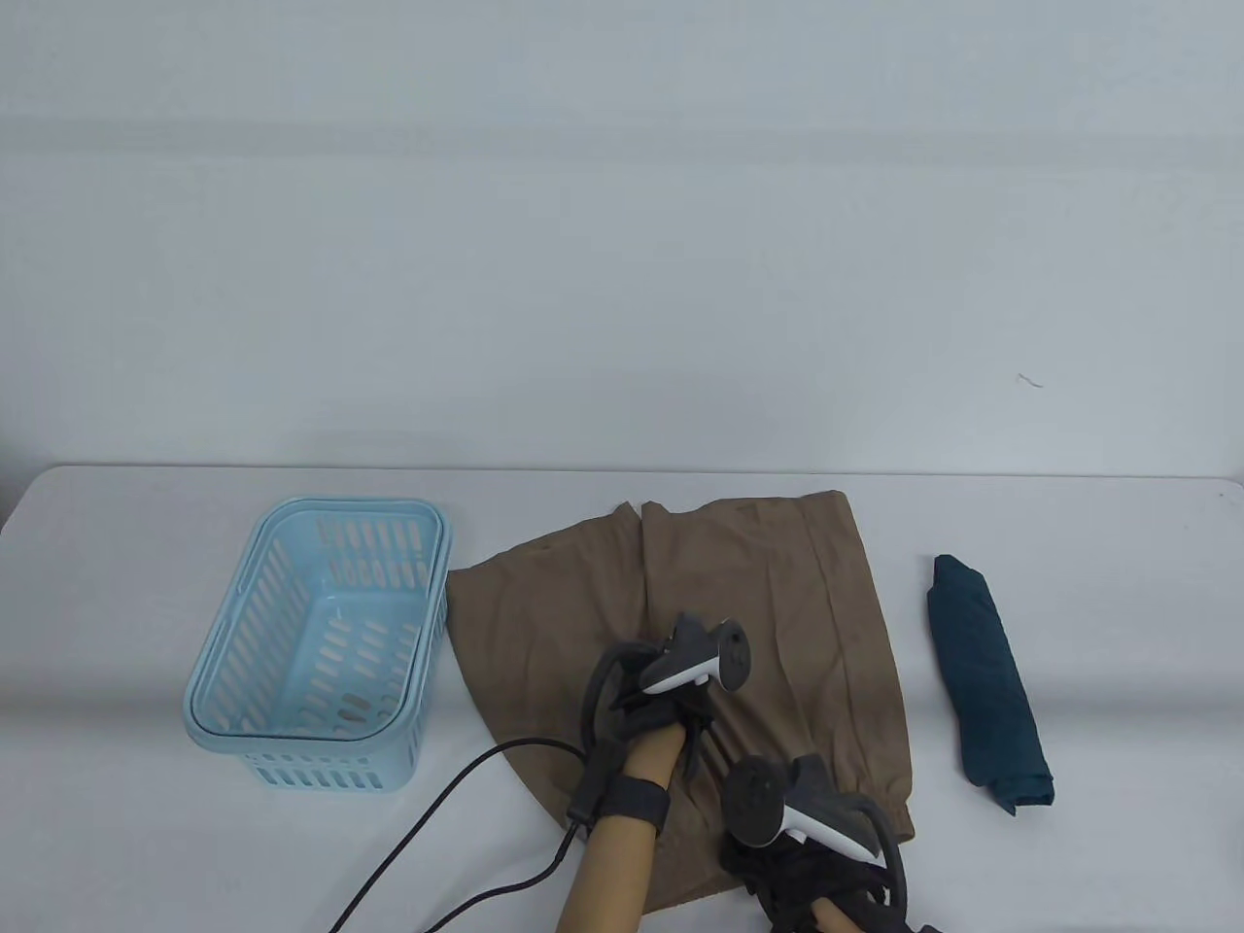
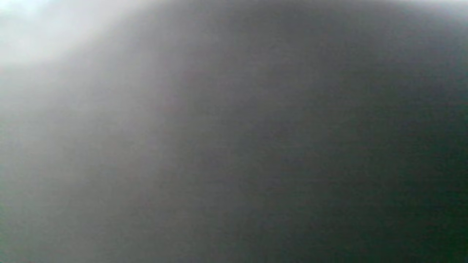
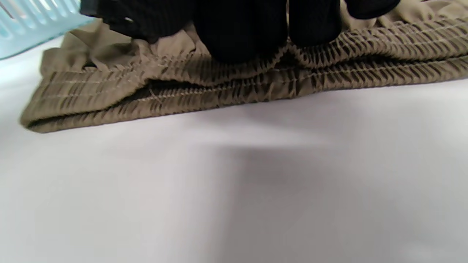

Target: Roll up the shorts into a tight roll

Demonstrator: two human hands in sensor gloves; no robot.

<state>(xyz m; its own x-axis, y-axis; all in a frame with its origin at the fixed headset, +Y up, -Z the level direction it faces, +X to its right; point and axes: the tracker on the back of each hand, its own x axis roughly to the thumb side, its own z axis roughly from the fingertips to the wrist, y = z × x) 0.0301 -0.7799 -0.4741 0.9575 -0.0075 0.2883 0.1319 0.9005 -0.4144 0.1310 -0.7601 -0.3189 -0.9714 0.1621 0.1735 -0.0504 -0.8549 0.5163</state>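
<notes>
Brown shorts (image 1: 777,603) lie spread flat on the white table, legs pointing away and the elastic waistband (image 3: 219,84) at the near edge. My left hand (image 1: 680,724) rests on the middle of the shorts, its fingers reaching down onto the cloth. The left wrist view is a dark blur and shows nothing. My right hand (image 1: 787,860) is at the waistband near the table's front. In the right wrist view its gloved fingers (image 3: 241,33) sit on top of the waistband, and cloth bunches between them and the thumb.
A light blue slotted basket (image 1: 224,671) stands left of the shorts, its corner also in the right wrist view (image 3: 33,25). A dark teal rolled garment (image 1: 986,680) lies to the right. A black cable (image 1: 437,807) trails from my left wrist across the near table.
</notes>
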